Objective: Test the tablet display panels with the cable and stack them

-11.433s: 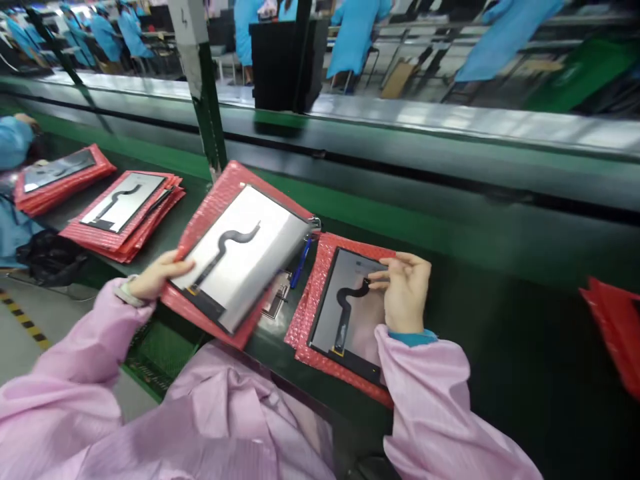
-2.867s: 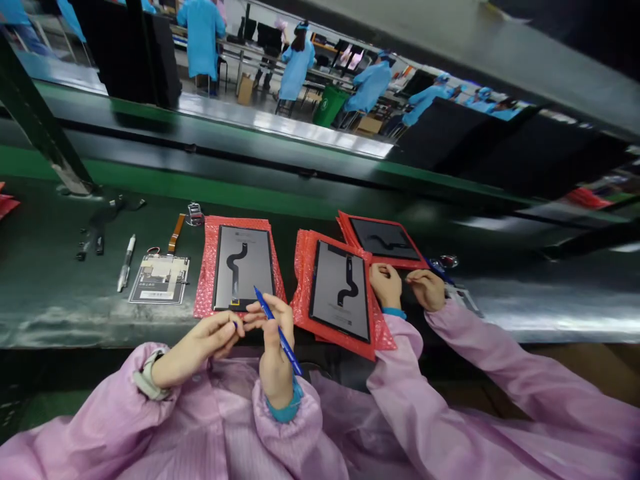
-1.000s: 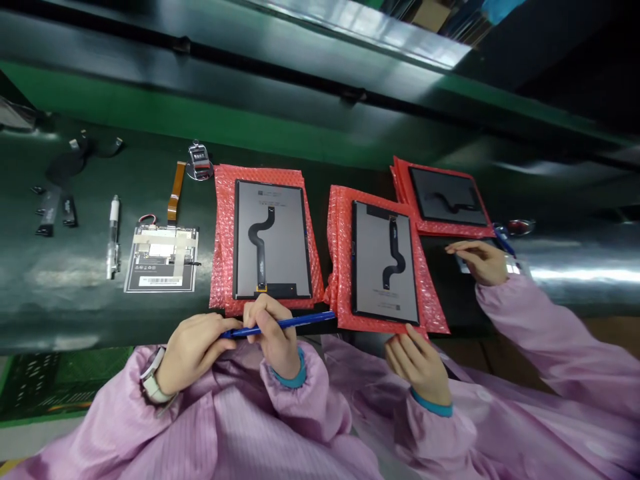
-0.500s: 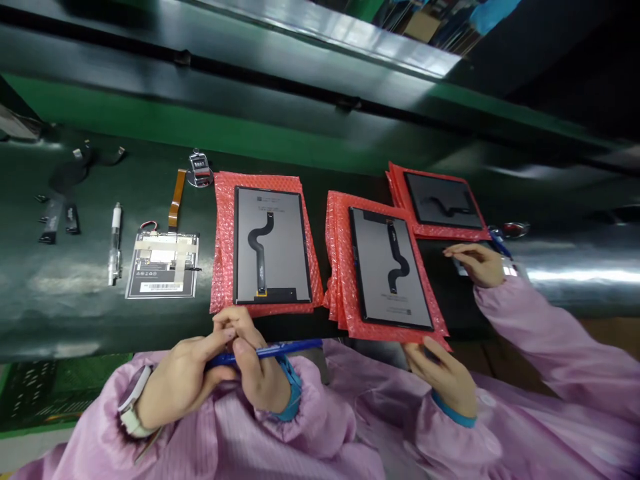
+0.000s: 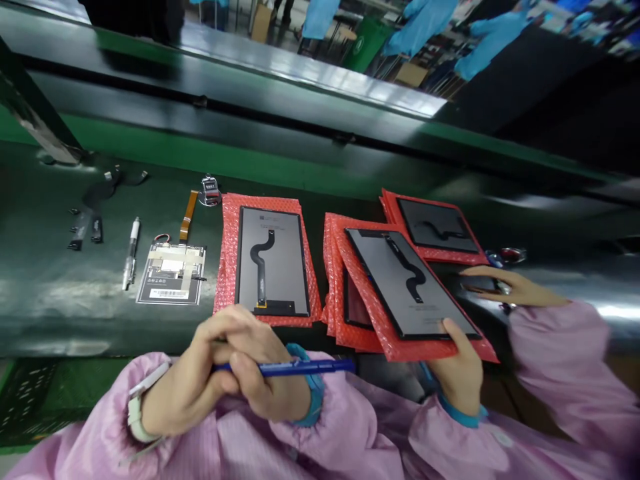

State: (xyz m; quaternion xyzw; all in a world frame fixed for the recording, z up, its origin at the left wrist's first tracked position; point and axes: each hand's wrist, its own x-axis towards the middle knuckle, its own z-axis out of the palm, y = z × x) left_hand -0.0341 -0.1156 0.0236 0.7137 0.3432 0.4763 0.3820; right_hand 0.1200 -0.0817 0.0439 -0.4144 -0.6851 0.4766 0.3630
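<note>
My left hand (image 5: 183, 380), with a watch on its wrist, is closed around the fingers of my right hand (image 5: 280, 380). A blue pen (image 5: 310, 367) passes under my right thumb and sticks out to the right across the blue wristband. Just beyond my hands, a display panel (image 5: 287, 267) lies face down on red bubble-wrap bags (image 5: 227, 267), its curved black ribbon cable (image 5: 261, 267) showing. To the left lies a battery with a circuit board (image 5: 171, 273) and an orange flex cable (image 5: 188, 217). My hands cover the bags' near edge in part.
At right, a co-worker's hand (image 5: 457, 373) grips a tilted bagged panel (image 5: 415, 287) above a stack; their other hand (image 5: 520, 287) is near another panel (image 5: 437, 227). A tally counter (image 5: 210, 191), a white pen (image 5: 131, 253) and black flex cables (image 5: 95, 207) lie at left.
The view has shifted, showing more of the background. My hands have clasped more closely, with the pen still held. The co-worker has raised and turned the top bagged panel, uncovering another beneath.
</note>
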